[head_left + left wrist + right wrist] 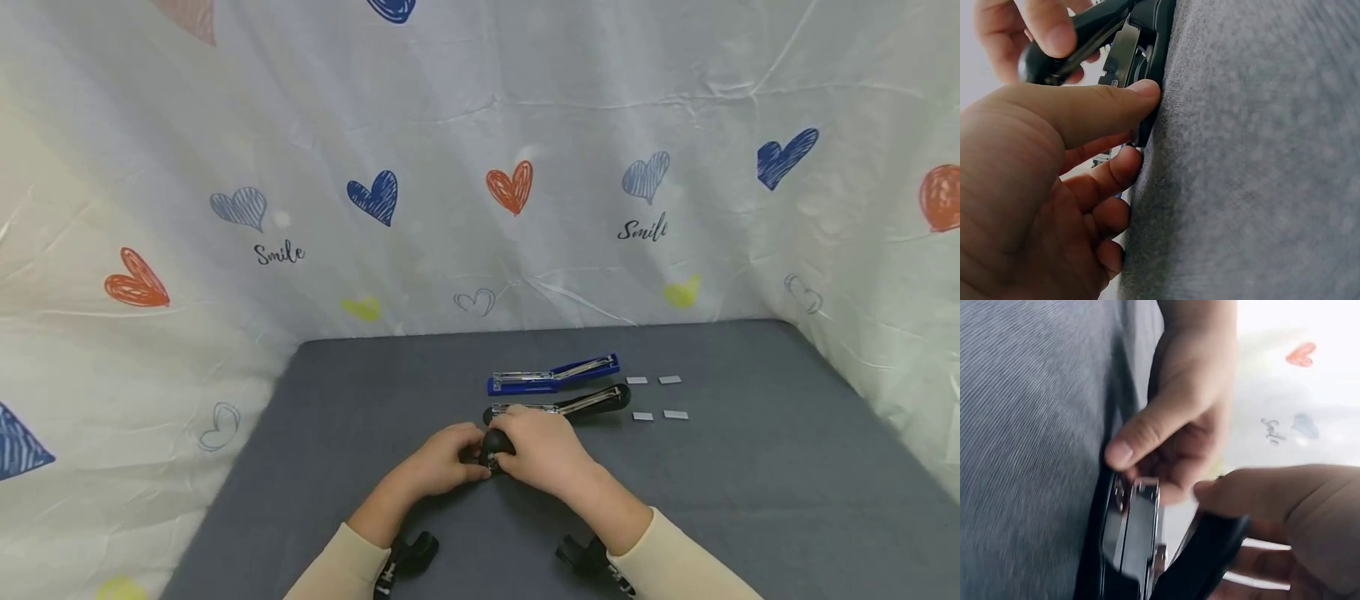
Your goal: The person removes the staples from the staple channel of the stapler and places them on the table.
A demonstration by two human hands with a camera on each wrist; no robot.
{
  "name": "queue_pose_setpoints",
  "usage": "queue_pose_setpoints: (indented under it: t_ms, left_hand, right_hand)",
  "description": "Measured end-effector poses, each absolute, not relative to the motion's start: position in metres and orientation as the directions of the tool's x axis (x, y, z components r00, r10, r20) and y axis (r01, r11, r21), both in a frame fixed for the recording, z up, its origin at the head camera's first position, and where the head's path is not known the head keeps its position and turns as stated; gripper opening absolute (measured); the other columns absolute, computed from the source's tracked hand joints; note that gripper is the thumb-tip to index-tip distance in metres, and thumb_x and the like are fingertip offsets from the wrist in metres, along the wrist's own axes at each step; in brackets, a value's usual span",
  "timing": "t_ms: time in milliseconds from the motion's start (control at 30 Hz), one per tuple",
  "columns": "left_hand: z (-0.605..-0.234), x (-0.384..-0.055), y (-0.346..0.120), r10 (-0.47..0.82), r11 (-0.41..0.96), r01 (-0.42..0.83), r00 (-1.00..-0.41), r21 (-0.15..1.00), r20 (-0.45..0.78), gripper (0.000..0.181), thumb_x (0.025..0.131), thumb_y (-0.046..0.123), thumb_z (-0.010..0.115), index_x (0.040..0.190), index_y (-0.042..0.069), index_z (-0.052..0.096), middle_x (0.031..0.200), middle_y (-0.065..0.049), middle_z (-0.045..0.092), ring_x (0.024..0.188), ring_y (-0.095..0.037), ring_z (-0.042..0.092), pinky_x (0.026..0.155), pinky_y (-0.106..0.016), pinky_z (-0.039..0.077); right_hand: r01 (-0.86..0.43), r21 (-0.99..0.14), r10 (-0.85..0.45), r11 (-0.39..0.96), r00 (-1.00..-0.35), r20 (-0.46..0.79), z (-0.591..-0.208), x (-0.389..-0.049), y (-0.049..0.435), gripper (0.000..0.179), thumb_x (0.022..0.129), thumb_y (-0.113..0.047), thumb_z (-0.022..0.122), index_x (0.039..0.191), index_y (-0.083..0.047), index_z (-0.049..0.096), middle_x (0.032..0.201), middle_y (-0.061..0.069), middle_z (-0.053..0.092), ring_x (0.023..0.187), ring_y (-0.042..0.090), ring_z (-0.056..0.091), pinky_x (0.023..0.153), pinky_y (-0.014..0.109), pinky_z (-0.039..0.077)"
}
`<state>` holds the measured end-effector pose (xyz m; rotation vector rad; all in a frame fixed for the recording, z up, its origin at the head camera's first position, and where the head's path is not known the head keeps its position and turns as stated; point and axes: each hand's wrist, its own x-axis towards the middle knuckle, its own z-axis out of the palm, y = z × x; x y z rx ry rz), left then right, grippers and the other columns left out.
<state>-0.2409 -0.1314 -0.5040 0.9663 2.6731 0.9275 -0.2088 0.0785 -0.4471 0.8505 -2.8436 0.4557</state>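
Note:
A black stapler (495, 444) is held near the table's middle, lifted open so its metal magazine (1139, 534) shows in the right wrist view. With thumb and fingers, my left hand (442, 462) pinches the tip of its base, which lies along the cloth. My right hand (546, 448) grips the raised top arm (1204, 553) from the other side. In the left wrist view the stapler's black base (1161, 44) is close to the cloth. Fingers hide parts of the stapler, and whether staples lie in the magazine is unclear.
Beyond my hands lie a blue stapler (525, 386) and another black stapler (600, 401), both opened out. Several small pale staple strips (675, 414) are to their right. Grey cloth (750, 500) covers the table, and a white heart-printed curtain (570, 133) hangs behind it.

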Motion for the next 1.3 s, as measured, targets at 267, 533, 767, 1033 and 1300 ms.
queue_pose_setpoints:
  t_ms: [267,533,767,1033,1300]
  left_hand:
    - [-0.511,-0.244,-0.135,0.618,0.599,0.543,-0.781,0.588,0.091,0.021,0.089,0.022,0.083,0.107,0.015,0.073,0.089,0.008,0.055,0.082,-0.012,0.052,0.075,-0.034,0.044]
    - [-0.510,-0.244,-0.136,0.621,0.594,0.554,-0.776,0.583,0.105,0.022,0.087,0.018,0.084,0.107,0.015,0.073,0.089,0.008,0.056,0.082,-0.011,0.052,0.075,-0.034,0.044]
    - [-0.510,-0.244,-0.135,0.634,0.593,0.567,-0.766,0.572,0.103,0.024,0.089,0.019,0.083,0.110,0.015,0.073,0.090,0.009,0.055,0.083,-0.011,0.051,0.076,-0.034,0.044]
    - [-0.508,-0.244,-0.132,0.626,0.593,0.569,-0.771,0.569,0.118,0.023,0.088,0.020,0.084,0.109,0.017,0.073,0.089,0.009,0.055,0.082,-0.010,0.050,0.076,-0.032,0.043]
    - [-0.510,-0.243,-0.133,0.622,0.606,0.562,-0.776,0.562,0.105,0.023,0.088,0.019,0.084,0.108,0.017,0.073,0.090,0.009,0.056,0.082,-0.010,0.051,0.076,-0.032,0.043]
  right_hand:
    - [-0.490,-0.472,-0.403,0.732,-0.871,0.280,-0.441,-0.204,0.104,0.049,0.092,-0.022,0.079,0.138,-0.022,0.063,0.122,-0.001,0.066,0.097,0.015,0.065,0.079,0.039,0.053]
    - [-0.405,-0.662,-0.380,0.631,-0.905,0.190,-0.430,-0.199,0.134,0.038,0.096,-0.019,0.075,0.132,-0.017,0.064,0.113,-0.005,0.063,0.077,0.010,0.055,0.069,0.033,0.049]
    - [-0.320,-0.671,-0.332,0.669,-0.936,0.115,-0.412,-0.195,0.161,0.033,0.091,-0.018,0.080,0.122,-0.018,0.069,0.114,-0.002,0.069,0.092,0.015,0.067,0.079,0.041,0.054]
    - [-0.283,-0.514,-0.284,0.810,-0.956,0.078,-0.397,-0.188,0.182,0.033,0.086,-0.025,0.084,0.117,-0.020,0.072,0.096,-0.006,0.070,0.087,0.015,0.065,0.074,0.042,0.051]
    - [-0.254,-0.412,-0.278,0.875,-0.961,0.002,-0.397,-0.190,0.195,0.031,0.081,-0.021,0.086,0.107,-0.017,0.069,0.087,-0.005,0.065,0.075,0.015,0.055,0.068,0.042,0.046]
